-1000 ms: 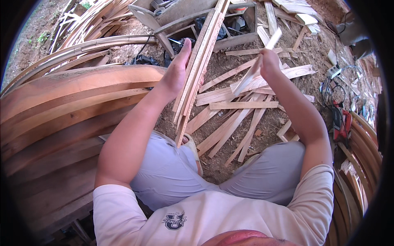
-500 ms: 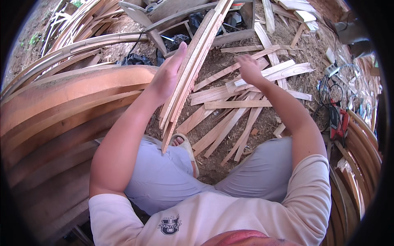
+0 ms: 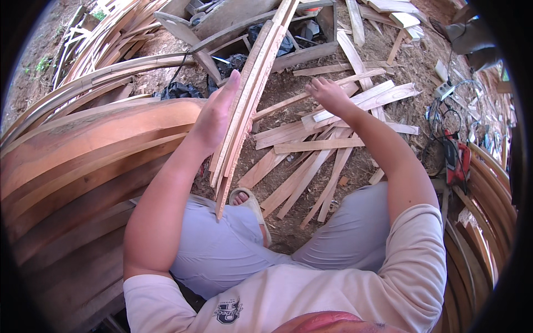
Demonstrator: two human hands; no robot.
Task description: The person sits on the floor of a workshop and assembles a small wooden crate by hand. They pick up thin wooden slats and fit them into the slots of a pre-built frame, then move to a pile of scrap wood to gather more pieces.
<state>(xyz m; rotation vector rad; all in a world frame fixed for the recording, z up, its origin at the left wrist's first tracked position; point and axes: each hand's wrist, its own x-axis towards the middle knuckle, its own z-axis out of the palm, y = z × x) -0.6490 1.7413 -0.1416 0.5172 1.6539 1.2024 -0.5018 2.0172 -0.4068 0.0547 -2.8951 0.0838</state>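
Note:
My left hand (image 3: 215, 119) is wrapped around a bundle of long, thin wooden strips (image 3: 250, 89), its thumb stretched along the bundle's left side. The bundle slants from above my left knee to the top of the view, with rough, splintery edges on its right. To the right, my right hand (image 3: 331, 99) has its fingers curled on a single thin wooden strip (image 3: 280, 104), which lies across a loose pile. Its fingertips are partly hidden. Below that hand, several pale wooden strips (image 3: 319, 146) lie crossed on the ground.
Curved wooden planks (image 3: 100, 127) are stacked at my left. An open wooden box (image 3: 308, 55) with dark items stands ahead. At right lie a red power tool (image 3: 456, 161), a power strip (image 3: 443, 90) with cables, and more curved planks (image 3: 491, 194). A sandalled foot (image 3: 252, 208) is below.
My right hand has shifted slightly left along the thin strip, and the strip's near end has moved a little toward the bundle. My left hand keeps hold of the bundle.

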